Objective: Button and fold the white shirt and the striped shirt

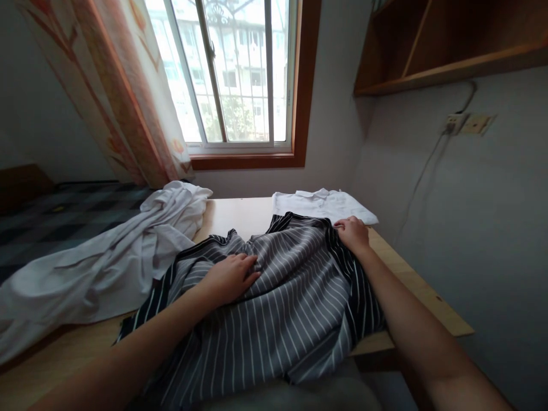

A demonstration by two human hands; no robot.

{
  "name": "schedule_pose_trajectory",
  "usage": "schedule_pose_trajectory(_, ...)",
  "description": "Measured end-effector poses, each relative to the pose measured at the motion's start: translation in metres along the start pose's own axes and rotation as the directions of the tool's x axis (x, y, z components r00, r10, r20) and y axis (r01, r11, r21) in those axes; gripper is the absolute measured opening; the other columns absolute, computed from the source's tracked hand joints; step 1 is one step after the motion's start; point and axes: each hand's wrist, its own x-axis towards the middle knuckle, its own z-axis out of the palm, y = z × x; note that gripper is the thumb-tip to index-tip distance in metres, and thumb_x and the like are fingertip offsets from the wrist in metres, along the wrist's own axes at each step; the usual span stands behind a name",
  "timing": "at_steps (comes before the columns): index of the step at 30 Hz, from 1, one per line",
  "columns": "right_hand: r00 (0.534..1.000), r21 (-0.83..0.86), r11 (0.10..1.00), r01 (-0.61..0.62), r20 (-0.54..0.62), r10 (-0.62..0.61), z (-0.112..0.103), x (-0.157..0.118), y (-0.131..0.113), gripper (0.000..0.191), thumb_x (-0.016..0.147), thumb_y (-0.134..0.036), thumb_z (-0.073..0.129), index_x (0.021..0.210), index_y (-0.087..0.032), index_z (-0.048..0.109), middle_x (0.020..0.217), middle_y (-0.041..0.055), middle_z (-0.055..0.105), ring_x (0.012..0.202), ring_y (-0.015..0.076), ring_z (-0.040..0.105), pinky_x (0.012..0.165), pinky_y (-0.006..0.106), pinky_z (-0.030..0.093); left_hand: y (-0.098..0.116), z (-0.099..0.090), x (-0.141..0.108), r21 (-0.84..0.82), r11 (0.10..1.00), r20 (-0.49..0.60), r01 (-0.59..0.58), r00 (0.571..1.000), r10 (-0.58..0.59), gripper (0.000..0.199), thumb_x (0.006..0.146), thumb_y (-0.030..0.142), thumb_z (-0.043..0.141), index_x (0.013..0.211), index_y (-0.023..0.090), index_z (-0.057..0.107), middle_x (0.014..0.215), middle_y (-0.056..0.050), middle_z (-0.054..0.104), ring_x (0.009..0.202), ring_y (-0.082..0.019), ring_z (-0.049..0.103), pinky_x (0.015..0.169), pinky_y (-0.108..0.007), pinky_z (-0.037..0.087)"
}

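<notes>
A dark garment with white stripes [282, 302] is spread over the wooden table, its lower part hanging at the near edge. My left hand [231, 277] lies on the middle of the cloth, palm down, fingers stretched out and thumb apart. At the garment's upper right edge, my right hand [353, 233] pinches the fabric between thumb and fingers. Just behind the striped cloth rests a folded white garment [319, 204], close to my right hand.
A crumpled white garment [107, 262] lies along the left, across table and checked bed [55, 220]. The wooden table [411, 285] ends at the right near a wall. A curtain [124, 91] hangs by the window; a wooden shelf [449, 65] juts out upper right.
</notes>
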Motion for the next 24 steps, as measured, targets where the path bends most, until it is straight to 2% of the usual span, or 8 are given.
schedule_pose_trajectory(3,0.996,0.055,0.995,0.086,-0.006,-0.086,0.003,-0.002,-0.01,0.034,0.085,-0.018,0.051,0.109,-0.021,0.075,0.113,0.0113,0.069,0.107,0.0273,0.058,0.089,0.035,0.042,-0.002,-0.019,0.009,0.013,1.0,0.049,0.02,0.999,-0.021,0.047,0.096,0.044,0.033,0.1,0.019,0.072,0.097,-0.012,0.073,0.091,-0.028,0.067,0.083,-0.04,0.049)
schedule_pose_trajectory(5,0.991,0.115,0.985,0.131,0.003,-0.132,0.004,-0.004,-0.018,0.033,0.092,-0.025,0.047,0.113,-0.02,0.072,0.114,0.0097,0.071,0.107,0.0255,0.06,0.091,0.033,0.042,-0.018,-0.03,0.023,0.098,0.987,-0.02,0.124,0.992,-0.123,0.044,0.095,0.039,0.034,0.095,0.019,0.073,0.091,-0.012,0.073,0.086,-0.028,0.067,0.079,-0.039,0.048)
schedule_pose_trajectory(7,0.985,0.157,0.973,0.168,0.017,-0.172,0.004,-0.006,-0.024,0.037,0.098,-0.034,0.04,0.109,-0.02,0.072,0.11,0.0096,0.073,0.105,0.0241,0.062,0.089,0.031,0.042,-0.043,-0.036,0.037,0.176,0.952,-0.144,0.252,0.963,-0.228,0.039,0.094,0.034,0.036,0.104,0.02,0.071,0.099,-0.012,0.072,0.091,-0.028,0.066,0.079,-0.037,0.048)
schedule_pose_trajectory(10,0.971,0.187,0.957,0.224,0.039,-0.235,0.005,-0.009,-0.029,0.049,0.103,-0.044,0.031,0.099,-0.019,0.073,0.102,0.0103,0.074,0.1,0.023,0.064,0.086,0.029,0.041,-0.082,-0.034,0.051,0.263,0.895,-0.186,0.361,0.929,-0.32,0.043,0.094,0.039,0.038,0.105,0.014,0.07,0.108,-0.018,0.07,0.104,-0.032,0.063,0.082,-0.036,0.046)
schedule_pose_trajectory(13,0.954,0.2,0.939,0.281,0.047,-0.296,0.009,-0.009,-0.028,0.047,0.101,-0.05,0.036,0.095,-0.019,0.072,0.101,0.0093,0.073,0.101,0.023,0.063,0.089,0.03,0.04,-0.105,-0.023,0.055,0.231,0.893,-0.115,0.387,0.922,-0.37,0.059,0.095,0.053,0.031,0.097,0.013,0.073,0.108,-0.02,0.07,0.106,-0.034,0.062,0.085,-0.037,0.045)
schedule_pose_trajectory(18,0.939,0.186,0.926,0.328,0.044,-0.341,0.012,-0.01,-0.029,0.034,0.089,-0.049,0.058,0.093,-0.017,0.068,0.096,0.009,0.071,0.095,0.0239,0.062,0.083,0.03,0.041,-0.103,-0.004,0.053,0.104,0.931,-0.064,0.351,0.936,-0.346,0.068,0.086,0.072,0.035,0.097,0.017,0.074,0.111,-0.018,0.07,0.108,-0.035,0.061,0.089,-0.038,0.044)
schedule_pose_trajectory(21,0.936,0.223,0.919,0.325,0.063,-0.346,0.009,-0.012,-0.03,0.024,0.086,-0.041,0.062,0.091,-0.018,0.066,0.09,0.0066,0.07,0.086,0.0218,0.062,0.075,0.028,0.042,-0.096,0.007,0.052,0.077,0.922,-0.094,0.38,0.923,-0.373,0.075,0.079,0.076,0.045,0.117,0.013,0.065,0.117,-0.019,0.067,0.112,-0.034,0.059,0.092,-0.038,0.043)
schedule_pose_trajectory(24,0.94,0.258,0.92,0.294,0.1,-0.328,0.008,-0.012,-0.03,0.018,0.083,-0.031,0.063,0.095,-0.018,0.065,0.088,0.0052,0.07,0.081,0.0202,0.062,0.071,0.027,0.042,-0.092,0.017,0.049,0.101,0.906,-0.141,0.412,0.907,-0.397,0.086,0.077,0.07,0.054,0.138,0.01,0.048,0.13,-0.021,0.06,0.121,-0.035,0.054,0.097,-0.038,0.04)
